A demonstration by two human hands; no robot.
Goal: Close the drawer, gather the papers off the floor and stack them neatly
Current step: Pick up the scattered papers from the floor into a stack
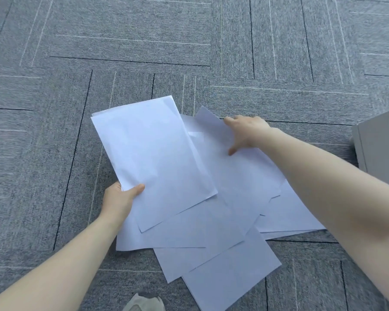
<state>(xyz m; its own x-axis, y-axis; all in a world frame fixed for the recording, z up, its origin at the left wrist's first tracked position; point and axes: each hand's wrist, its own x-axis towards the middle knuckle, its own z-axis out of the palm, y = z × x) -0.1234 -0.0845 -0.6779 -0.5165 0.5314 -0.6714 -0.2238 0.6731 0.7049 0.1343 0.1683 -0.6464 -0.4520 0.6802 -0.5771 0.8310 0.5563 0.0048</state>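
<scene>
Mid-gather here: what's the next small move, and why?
Probably lift the sheet the right hand is pinching onto the bundle in the left hand; its corner is already raised, and loose sheets remain on the carpet.

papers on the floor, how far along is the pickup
Done: the left hand holds a small gathered stack. In hand: the right hand is gripping another sheet. Left: loose sheets spread on the carpet. The drawer can't be judged; only a cabinet corner shows.
</scene>
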